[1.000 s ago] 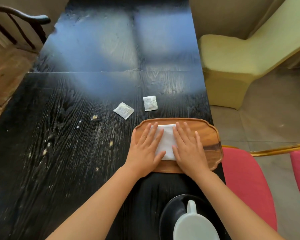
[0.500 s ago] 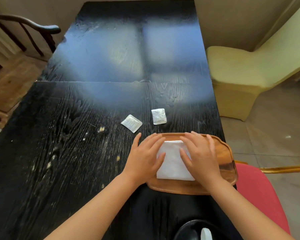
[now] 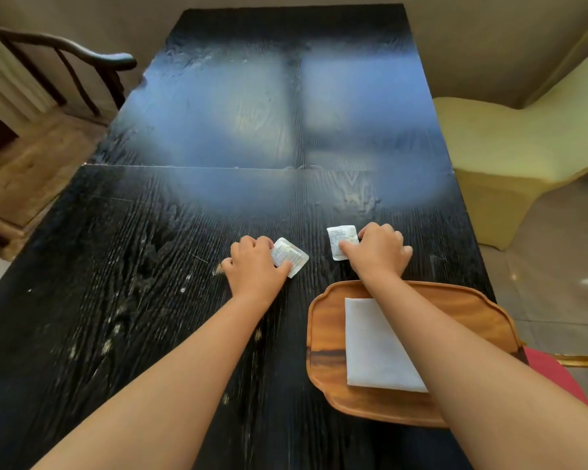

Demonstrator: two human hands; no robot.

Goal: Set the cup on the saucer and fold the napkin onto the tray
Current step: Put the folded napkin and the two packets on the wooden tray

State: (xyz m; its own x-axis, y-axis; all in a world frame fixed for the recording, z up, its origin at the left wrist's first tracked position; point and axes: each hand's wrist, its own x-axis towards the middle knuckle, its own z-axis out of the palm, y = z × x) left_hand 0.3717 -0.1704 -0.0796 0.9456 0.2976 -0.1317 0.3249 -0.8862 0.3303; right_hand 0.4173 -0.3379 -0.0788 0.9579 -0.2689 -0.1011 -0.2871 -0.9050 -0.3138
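Observation:
A folded white napkin lies flat on the wooden tray at the table's near right edge. Beyond the tray, my left hand pinches a small white sachet that rests on the black table. My right hand grips a second white sachet, also lying on the table top. My right forearm crosses over the tray and covers part of the napkin. The cup and saucer are out of view.
A yellow upholstered chair stands to the right of the table, and a red seat is close beside the tray. A dark wooden chair back is at the far left. Crumbs speckle the table's left half.
Both hands have left the napkin and reached forward past the tray, each closing on a sachet. The view has tilted up, so the cup and saucer dropped out of frame.

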